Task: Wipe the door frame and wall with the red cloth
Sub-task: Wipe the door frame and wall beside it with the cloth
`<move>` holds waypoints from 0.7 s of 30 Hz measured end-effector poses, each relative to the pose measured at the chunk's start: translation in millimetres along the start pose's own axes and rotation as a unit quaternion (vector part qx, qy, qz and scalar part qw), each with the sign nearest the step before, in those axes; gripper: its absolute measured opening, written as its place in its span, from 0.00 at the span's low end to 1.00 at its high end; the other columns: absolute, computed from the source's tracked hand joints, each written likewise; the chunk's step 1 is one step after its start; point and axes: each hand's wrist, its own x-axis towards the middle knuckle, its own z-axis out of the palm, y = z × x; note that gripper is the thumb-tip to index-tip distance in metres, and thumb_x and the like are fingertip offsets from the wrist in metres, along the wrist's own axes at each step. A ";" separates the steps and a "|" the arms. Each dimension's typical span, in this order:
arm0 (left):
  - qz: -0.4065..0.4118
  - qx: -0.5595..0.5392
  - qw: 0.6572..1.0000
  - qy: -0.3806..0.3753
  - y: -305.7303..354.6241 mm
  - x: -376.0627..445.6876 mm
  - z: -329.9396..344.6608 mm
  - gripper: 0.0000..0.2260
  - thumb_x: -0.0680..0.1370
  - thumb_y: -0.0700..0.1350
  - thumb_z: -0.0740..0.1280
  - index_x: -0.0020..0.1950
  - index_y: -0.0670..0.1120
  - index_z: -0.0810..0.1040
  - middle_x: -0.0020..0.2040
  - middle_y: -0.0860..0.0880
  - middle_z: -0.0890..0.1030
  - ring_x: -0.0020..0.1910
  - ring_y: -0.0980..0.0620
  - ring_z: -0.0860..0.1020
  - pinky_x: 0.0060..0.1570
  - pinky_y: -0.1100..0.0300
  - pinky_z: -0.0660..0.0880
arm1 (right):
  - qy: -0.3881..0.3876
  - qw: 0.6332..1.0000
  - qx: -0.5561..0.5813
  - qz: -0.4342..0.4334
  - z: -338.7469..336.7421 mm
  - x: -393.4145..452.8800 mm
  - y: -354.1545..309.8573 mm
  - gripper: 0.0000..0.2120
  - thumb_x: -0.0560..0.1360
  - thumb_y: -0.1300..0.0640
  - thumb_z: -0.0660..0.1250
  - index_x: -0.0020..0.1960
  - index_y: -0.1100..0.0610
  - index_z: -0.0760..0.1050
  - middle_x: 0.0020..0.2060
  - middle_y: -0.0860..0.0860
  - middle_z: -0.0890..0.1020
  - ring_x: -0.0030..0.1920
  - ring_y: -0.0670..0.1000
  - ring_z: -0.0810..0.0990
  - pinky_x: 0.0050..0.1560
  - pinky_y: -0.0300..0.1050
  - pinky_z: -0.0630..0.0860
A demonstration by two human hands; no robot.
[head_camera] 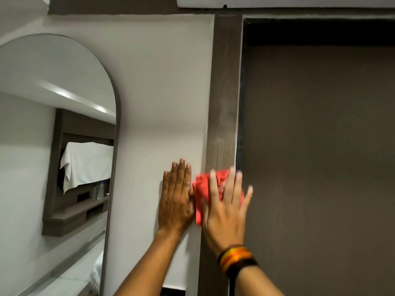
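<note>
Mirror (57,146) left; wall (160,92) centre; door frame (224,92) right.

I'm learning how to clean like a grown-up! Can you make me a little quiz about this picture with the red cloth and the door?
1. True or false: the red cloth is pressed on the door frame by the right hand.
2. What is the left hand doing? A) holding a bottle B) resting flat on the white wall C) touching the mirror
3. Fill in: the mirror's top is shaped like an ____.

Key:
1. True
2. B
3. arch
</note>
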 end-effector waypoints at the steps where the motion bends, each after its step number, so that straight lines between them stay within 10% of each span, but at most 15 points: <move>1: 0.004 0.004 1.000 0.006 0.6 -0.6 1.1 0.28 0.85 0.47 0.56 0.84 0.41 0.56 0.85 0.42 0.54 0.85 0.41 0.54 0.84 0.50 0.40 | 0.019 1.000 -0.002 -0.009 -9.3 37.5 0.7 0.36 0.78 0.45 0.57 0.82 0.49 0.49 0.82 0.62 0.48 0.82 0.64 0.46 0.75 0.75 0.51; 7: 0.009 0.027 0.999 0.025 -0.5 1.9 2.8 0.27 0.85 0.48 0.53 0.84 0.42 0.54 0.85 0.42 0.54 0.86 0.47 0.43 0.84 0.52 0.39 | 0.032 0.999 0.017 0.001 -74.9 257.2 -4.2 0.33 0.80 0.42 0.51 0.82 0.47 0.45 0.82 0.60 0.41 0.82 0.63 0.40 0.76 0.75 0.44; 15: 0.017 0.021 0.999 0.031 1.1 5.7 -1.0 0.27 0.84 0.46 0.55 0.83 0.41 0.58 0.84 0.41 0.58 0.84 0.41 0.56 0.84 0.50 0.44 | 0.058 0.998 0.009 0.023 -42.1 139.9 -6.8 0.33 0.81 0.42 0.52 0.82 0.49 0.47 0.82 0.61 0.46 0.82 0.63 0.45 0.77 0.72 0.49; 21: 0.023 0.021 0.999 0.035 -3.9 5.9 7.4 0.28 0.86 0.48 0.51 0.85 0.43 0.52 0.86 0.44 0.49 0.86 0.46 0.45 0.85 0.52 0.40 | 0.049 0.999 0.019 0.005 -86.6 266.8 -9.4 0.33 0.81 0.43 0.52 0.82 0.47 0.45 0.82 0.60 0.41 0.82 0.63 0.40 0.77 0.73 0.43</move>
